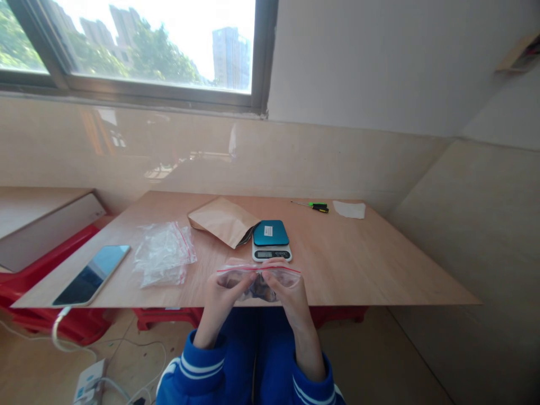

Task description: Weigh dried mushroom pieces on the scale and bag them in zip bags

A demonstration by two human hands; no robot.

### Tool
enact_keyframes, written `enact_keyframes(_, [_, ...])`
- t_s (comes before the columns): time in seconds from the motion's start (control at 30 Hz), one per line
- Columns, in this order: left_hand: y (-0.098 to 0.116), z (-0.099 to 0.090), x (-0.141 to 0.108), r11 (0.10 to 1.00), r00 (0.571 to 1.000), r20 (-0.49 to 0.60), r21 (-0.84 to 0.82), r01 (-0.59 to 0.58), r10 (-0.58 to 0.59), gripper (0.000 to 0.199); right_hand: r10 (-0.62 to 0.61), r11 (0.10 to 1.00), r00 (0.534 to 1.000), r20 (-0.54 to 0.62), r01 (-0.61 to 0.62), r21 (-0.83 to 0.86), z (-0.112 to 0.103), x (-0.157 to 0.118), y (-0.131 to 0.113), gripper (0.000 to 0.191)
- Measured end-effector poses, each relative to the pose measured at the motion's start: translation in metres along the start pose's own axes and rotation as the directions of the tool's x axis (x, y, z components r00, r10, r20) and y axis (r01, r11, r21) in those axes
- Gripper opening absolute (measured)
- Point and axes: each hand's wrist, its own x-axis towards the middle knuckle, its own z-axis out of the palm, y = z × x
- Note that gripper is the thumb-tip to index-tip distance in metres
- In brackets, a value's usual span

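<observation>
Both my hands pinch the red-striped top edge of a clear zip-lock bag (pixel 258 292), held at the table's front edge. My left hand (pixel 225 292) grips it left of the middle, thumb pressed on the strip. On the other side my right hand (pixel 289 292) does the same, the two thumbs close together. Small dark contents show inside the bag, too blurred to name. Just beyond the hands sits a digital kitchen scale (pixel 272 241) with a teal plate. A brown kraft paper pouch (pixel 223 220) lies against the scale's left side, its opening towards the scale.
Several clear zip-lock bags (pixel 164 253) lie piled on the left, beside a phone (pixel 93 275) with a white cable. Two screwdrivers (pixel 318 207) and a white paper piece (pixel 349 210) lie at the back of the table (pixel 379 270). Red stools (pixel 169 318) stand below; a power strip (pixel 89 382) is on the floor.
</observation>
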Motion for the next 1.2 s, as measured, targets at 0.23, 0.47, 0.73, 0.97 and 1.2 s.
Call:
enact_keyframes(0.23, [-0.001, 0.0, 0.002, 0.996, 0.996, -0.005, -0.034, -0.087, 0.087, 0.012, -0.145, 0.986, 0.988, -0.058, 0.14, -0.089, 0.003, 0.001, 0.001, 0.011])
enact_keyframes(0.47, [-0.001, 0.004, 0.002, 0.998, 0.997, -0.057, 0.033, -0.052, 0.054, 0.018, -0.225, 0.959, 0.965, -0.139, 0.194, -0.205, 0.012, 0.0, -0.004, 0.01])
enact_keyframes(0.73, [-0.006, 0.01, 0.0, 0.998, 0.987, -0.159, 0.058, 0.009, 0.0, 0.025, -0.1, 0.986, 0.982, -0.162, 0.076, -0.149, 0.01, -0.001, 0.009, 0.024])
enact_keyframes(0.97, [-0.003, -0.018, 0.008, 0.997, 0.993, 0.104, 0.05, 0.056, -0.061, 0.041, 0.069, 0.984, 0.989, -0.133, -0.09, -0.155, -0.011, -0.003, 0.009, 0.056])
enact_keyframes(1.2, [-0.014, -0.019, 0.003, 0.969, 0.961, -0.158, 0.057, 0.24, -0.229, 0.057, 0.022, 0.986, 0.989, -0.149, -0.047, -0.16, -0.024, -0.004, 0.014, 0.063])
